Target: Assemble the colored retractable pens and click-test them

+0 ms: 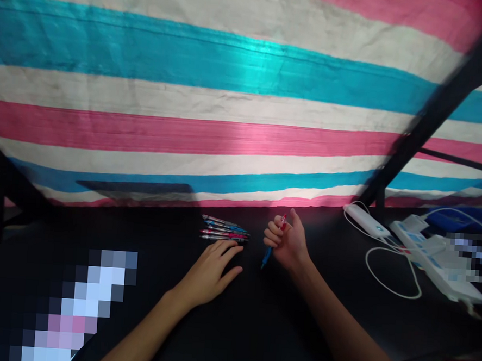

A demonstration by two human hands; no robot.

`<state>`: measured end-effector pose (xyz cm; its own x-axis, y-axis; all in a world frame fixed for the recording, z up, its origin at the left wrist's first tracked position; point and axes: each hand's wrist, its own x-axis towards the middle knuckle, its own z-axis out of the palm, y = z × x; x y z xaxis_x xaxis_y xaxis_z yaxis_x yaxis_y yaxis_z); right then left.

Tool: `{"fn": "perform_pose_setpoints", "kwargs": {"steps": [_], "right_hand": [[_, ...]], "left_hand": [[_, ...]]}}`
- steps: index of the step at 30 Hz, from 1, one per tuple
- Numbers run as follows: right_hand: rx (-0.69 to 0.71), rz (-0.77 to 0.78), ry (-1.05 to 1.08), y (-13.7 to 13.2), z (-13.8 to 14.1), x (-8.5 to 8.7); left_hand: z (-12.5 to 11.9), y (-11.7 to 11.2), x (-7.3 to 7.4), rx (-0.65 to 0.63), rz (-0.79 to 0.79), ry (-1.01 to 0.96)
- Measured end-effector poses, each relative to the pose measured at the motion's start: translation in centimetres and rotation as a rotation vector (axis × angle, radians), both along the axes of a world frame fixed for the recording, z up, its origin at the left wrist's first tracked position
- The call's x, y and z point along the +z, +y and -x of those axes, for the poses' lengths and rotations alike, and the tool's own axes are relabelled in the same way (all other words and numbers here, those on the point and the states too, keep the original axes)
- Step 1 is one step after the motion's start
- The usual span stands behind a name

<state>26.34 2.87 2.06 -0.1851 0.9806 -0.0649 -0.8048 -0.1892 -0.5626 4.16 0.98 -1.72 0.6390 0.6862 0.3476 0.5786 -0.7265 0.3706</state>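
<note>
Several click pens (224, 229) lie side by side in a small bunch on the black tabletop (223, 332), with clear, blue and pinkish-red barrels. My left hand (213, 266) rests palm down just in front of them, fingers stretched and thumb apart. Its fingertips come close to the nearest pen; whether they touch it I cannot make out. To the right of the bunch, my right hand (288, 240) is closed with its fingers curled. A blue pen (266, 257) end points down out of the fist, and a red end (283, 221) shows at its top. The fingers hide whether these belong to one pen or two.
A white power strip (432, 260) with plugs lies at the right, beside a white device (367, 221) and looped white cable (393, 295). Behind them is a blue object (459, 218). Striped sheeting (186, 133) hangs at the back, with a dark slanted post (415, 131) at right.
</note>
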Motion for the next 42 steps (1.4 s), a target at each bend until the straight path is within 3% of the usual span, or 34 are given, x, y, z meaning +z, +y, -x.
{"fn": "perform_pose_setpoints", "kwargs": {"steps": [5, 10, 14, 18, 27, 35, 42], "right_hand": [[0.064, -0.033, -0.001, -0.2, -0.3, 0.3], [0.095, -0.028, -0.053, -0.1, 0.0, 0.5], [0.121, -0.038, -0.073, -0.2, 0.3, 0.5], [0.141, -0.056, -0.054, -0.1, 0.3, 0.6], [0.102, -0.059, -0.035, -0.5, -0.2, 1.3], [-0.011, -0.057, -0.085, -0.8, -0.3, 1.8], [0.015, -0.052, -0.043, -0.7, -0.6, 1.6]], "left_hand": [[-0.1, 0.6, 0.4, 0.03, -0.071, -0.016], [-0.2, 3.5, 0.5, 0.181, -0.197, 0.066], [-1.0, 6.4, 0.1, 0.192, -0.144, 0.208], [-1.6, 7.9, 0.0, 0.244, -0.103, 0.248], [0.4, 8.1, -0.6, 0.225, -0.114, 0.253], [0.4, 7.8, -0.7, 0.258, -0.136, 0.286], [2.1, 5.3, -0.6, 0.309, -0.211, 0.299]]}}
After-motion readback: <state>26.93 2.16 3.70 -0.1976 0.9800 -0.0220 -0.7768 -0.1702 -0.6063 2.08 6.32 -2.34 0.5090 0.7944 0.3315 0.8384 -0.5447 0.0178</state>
